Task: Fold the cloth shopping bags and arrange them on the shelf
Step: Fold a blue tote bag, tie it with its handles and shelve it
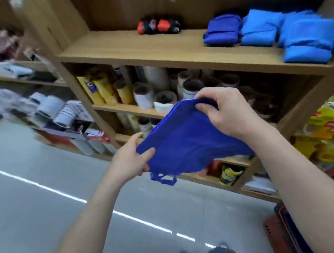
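A dark blue cloth bag (183, 141) hangs flat in the air in front of the wooden shelf unit. My left hand (133, 156) pinches its near left corner, thumb on top. My right hand (224, 109) grips the far top edge, fingers curled over the fabric. A handle loop (164, 179) dangles under the bag. On the top shelf board (140, 49) lie several folded blue bags: a dark blue one (222, 30) and lighter blue ones (259, 28) to its right.
A red and black bundle (158, 26) lies at the back of the top shelf. Rolls and tubes (161, 92) fill the shelf below. Yellow packets (321, 132) stand at right. A basket (287, 230) sits low right on the grey floor (41, 187).
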`<state>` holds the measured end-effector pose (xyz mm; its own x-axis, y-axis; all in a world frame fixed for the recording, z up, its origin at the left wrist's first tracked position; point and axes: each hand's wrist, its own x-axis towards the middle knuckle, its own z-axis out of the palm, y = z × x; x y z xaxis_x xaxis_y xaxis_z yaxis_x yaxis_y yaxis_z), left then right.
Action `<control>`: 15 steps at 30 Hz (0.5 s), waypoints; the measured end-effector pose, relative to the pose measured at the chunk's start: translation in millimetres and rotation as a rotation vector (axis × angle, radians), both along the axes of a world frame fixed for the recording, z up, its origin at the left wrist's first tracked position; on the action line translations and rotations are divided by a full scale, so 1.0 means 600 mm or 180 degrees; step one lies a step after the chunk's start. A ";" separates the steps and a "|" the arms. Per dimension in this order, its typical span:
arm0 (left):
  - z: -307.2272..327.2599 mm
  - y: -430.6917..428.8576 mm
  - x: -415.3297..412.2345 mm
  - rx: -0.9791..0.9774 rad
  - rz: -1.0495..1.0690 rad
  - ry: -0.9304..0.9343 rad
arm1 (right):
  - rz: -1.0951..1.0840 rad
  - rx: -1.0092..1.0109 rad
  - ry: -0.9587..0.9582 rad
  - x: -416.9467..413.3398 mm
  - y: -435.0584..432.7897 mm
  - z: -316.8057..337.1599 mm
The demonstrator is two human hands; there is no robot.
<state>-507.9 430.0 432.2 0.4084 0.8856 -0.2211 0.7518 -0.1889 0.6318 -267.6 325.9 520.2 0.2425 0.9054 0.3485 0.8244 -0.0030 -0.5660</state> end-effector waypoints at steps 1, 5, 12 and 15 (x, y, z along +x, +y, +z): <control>0.001 0.003 -0.003 -0.0393 0.0146 -0.0636 | 0.0100 0.0016 0.0079 -0.011 0.018 0.007; 0.022 0.044 -0.014 -0.0056 0.0804 -0.1296 | 0.0177 0.0019 0.0124 -0.021 0.085 0.016; 0.154 0.137 0.051 0.2822 0.0098 0.0265 | 0.0297 -0.0216 -0.1648 -0.056 0.217 0.031; 0.207 0.187 0.099 0.3254 -0.0049 0.0340 | 0.0249 0.0038 -0.1205 -0.053 0.290 0.046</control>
<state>-448.2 542.3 556.1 0.4437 0.6658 0.5999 0.7877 -0.6090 0.0934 -299.7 499.7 547.8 0.0251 0.9114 0.4107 0.9725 0.0730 -0.2213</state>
